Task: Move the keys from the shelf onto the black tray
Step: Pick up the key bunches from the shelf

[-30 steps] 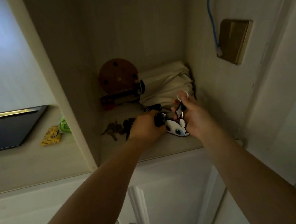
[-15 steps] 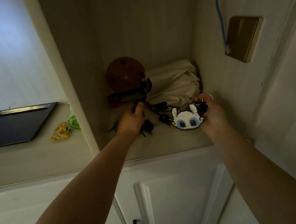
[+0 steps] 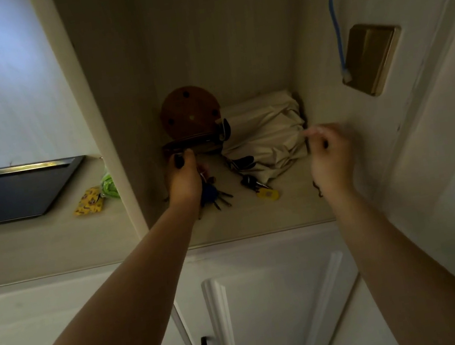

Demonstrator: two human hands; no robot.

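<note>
My left hand [image 3: 184,179] reaches into the shelf niche [image 3: 258,221] and is closed over a bunch of keys with a blue fob [image 3: 209,193]; the key blades fan out from under its palm. At the niche's right wall, my right hand [image 3: 327,153] is curled into a fist. A dark chain end [image 3: 317,188] dangles beside its wrist, and the white charm is hidden. Between the hands, a third key set with a yellow tag [image 3: 267,194] lies on the shelf. The black tray [image 3: 14,191] sits on the counter left of the divider.
A brown round disc [image 3: 190,112] and a beige folded bag [image 3: 268,139] fill the back of the niche. A yellow pouch [image 3: 89,204] and a green item [image 3: 109,186] lie beside the tray. A blue cable [image 3: 332,6] and brass plate [image 3: 370,57] are on the right wall. Cupboard doors [image 3: 272,314] are below.
My right hand has moved right and turned, so the white charm it held is hidden. My left hand shifted left onto the blue-fob keys. The yellow-tag keys are now uncovered.
</note>
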